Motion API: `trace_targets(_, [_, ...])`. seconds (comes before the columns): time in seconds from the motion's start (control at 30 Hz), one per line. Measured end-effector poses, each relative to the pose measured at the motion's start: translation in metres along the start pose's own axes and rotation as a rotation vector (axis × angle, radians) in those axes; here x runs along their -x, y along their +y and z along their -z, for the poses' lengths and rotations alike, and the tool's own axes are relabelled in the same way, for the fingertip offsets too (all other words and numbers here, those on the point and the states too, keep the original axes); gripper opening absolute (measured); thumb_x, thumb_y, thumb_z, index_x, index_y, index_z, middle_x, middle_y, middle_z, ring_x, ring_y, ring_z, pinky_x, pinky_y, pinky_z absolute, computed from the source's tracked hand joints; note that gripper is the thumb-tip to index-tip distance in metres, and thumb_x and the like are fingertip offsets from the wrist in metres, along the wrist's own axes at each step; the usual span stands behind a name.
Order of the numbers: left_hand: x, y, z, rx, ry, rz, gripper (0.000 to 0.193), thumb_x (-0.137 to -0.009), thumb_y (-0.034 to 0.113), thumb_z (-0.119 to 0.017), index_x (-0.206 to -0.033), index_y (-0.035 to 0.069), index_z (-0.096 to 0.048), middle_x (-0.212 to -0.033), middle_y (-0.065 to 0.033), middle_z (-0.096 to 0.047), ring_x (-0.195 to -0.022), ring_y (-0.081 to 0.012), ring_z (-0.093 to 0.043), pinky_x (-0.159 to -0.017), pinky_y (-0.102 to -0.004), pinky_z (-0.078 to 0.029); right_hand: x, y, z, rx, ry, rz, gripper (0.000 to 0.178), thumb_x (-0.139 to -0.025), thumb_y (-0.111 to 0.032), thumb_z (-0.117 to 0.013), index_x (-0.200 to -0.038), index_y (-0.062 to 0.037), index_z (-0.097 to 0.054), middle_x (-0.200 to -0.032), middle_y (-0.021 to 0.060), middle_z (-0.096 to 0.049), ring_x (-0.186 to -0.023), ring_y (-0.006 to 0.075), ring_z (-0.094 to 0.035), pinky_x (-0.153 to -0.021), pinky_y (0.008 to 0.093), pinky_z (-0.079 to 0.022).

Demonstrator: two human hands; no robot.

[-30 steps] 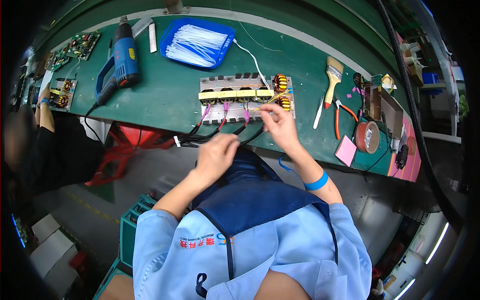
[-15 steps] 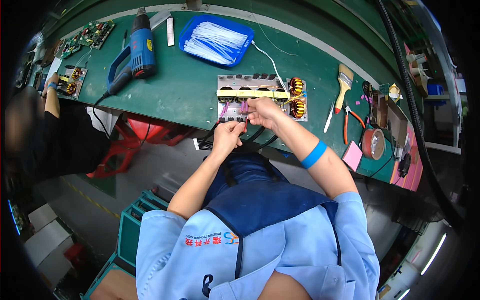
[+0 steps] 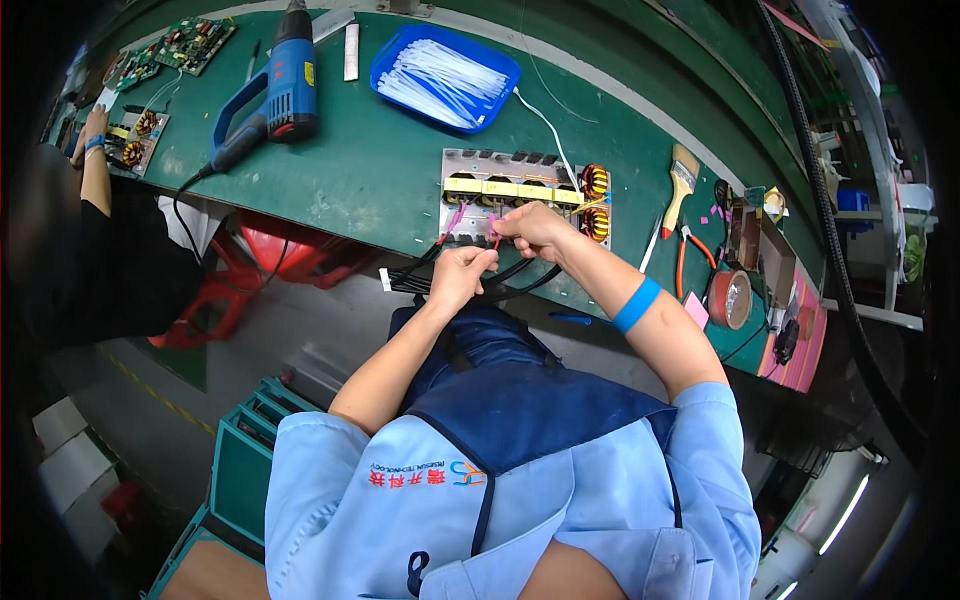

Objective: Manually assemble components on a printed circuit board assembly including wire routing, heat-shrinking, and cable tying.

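Circuit board (image 3: 520,190) with yellow blocks and copper coils lies at the near edge of the green bench (image 3: 380,170), right before us. Our left hand (image 3: 462,278) pinches black cables (image 3: 430,275) below the edge; our right hand (image 3: 535,228) closes fingertips on a pink-sleeved lead (image 3: 494,232) at the board. One pink lead (image 3: 455,215) looks already seated; we judge wiring partly done. Farther off: red tape roll (image 3: 730,298), pink square label (image 3: 697,310), brush (image 3: 680,185), blue tray of white cable ties (image 3: 445,65), blue heat gun (image 3: 285,85).
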State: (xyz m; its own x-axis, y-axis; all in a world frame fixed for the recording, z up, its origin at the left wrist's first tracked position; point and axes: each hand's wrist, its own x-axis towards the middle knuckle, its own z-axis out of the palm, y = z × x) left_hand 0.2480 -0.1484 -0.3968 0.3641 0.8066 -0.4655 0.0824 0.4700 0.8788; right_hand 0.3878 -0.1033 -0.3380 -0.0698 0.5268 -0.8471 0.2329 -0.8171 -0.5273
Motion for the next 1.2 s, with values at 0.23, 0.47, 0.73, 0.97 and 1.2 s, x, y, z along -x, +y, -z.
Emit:
trace_targets(0.23, [0.001, 0.002, -0.004, 0.000, 0.019, -0.047, 0.020, -0.075, 0.019, -0.053, -0.072, 0.000, -0.060, -0.060, -0.0036, -0.058, -0.035, -0.0060, -0.043, -0.033, -0.0196, -0.035, -0.013, -0.002, 0.002, -0.285, -0.002, 0.005, 0.017, -0.081, -0.020, -0.046, -0.078, -0.0047, -0.053, -0.069, 0.0027, -0.058, -0.040, 0.0025, -0.037, -0.034, 0.0170, -0.035])
trace_targets(0.47, [0.001, -0.001, -0.009, -0.321, 0.104, -0.179, 0.020, -0.075, 0.020, -0.053, -0.070, 0.002, -0.059, -0.056, -0.0072, -0.056, -0.035, -0.0109, -0.046, -0.035, -0.0237, -0.036, -0.018, 0.001, 0.001, -0.318, 0.014, -0.003, 0.014, -0.080, -0.016, -0.048, -0.079, -0.0028, -0.054, -0.074, 0.0053, -0.060, -0.038, 0.0014, -0.035, -0.032, 0.0163, -0.033])
trace_targets(0.73, [0.003, 0.003, -0.012, -0.765, 0.276, -0.507, 0.025, -0.075, 0.024, -0.053, -0.061, 0.004, -0.055, -0.047, -0.0118, -0.050, -0.040, -0.0233, -0.051, -0.043, -0.0331, -0.040, -0.014, 0.000, -0.001, -0.261, 0.046, 0.031, 0.013, -0.077, -0.014, -0.052, -0.071, -0.0023, -0.055, -0.068, 0.0048, -0.059, -0.035, 0.0024, -0.033, -0.030, 0.0166, -0.029])
trace_targets(0.97, [0.001, -0.002, -0.009, -0.584, 0.188, -0.349, 0.024, -0.075, 0.024, -0.053, -0.065, 0.003, -0.057, -0.047, -0.0105, -0.052, -0.037, -0.0185, -0.051, -0.041, -0.0293, -0.040, -0.014, -0.001, -0.001, -0.114, 0.066, 0.047, 0.018, -0.076, -0.014, -0.053, -0.062, -0.0042, -0.050, -0.069, 0.0062, -0.060, -0.034, 0.0038, -0.033, -0.029, 0.0179, -0.028])
trace_targets(1.2, [0.002, 0.000, -0.007, -0.593, 0.185, -0.356, 0.024, -0.076, 0.024, -0.052, -0.067, 0.002, -0.058, -0.050, -0.0092, -0.054, -0.036, -0.0165, -0.050, -0.040, -0.0273, -0.040, -0.005, -0.002, 0.006, -0.176, -0.046, 0.044, 0.011, -0.075, -0.012, -0.054, -0.066, -0.0048, -0.054, -0.055, -0.0024, -0.050, -0.039, 0.0030, -0.038, -0.033, 0.0164, -0.032])
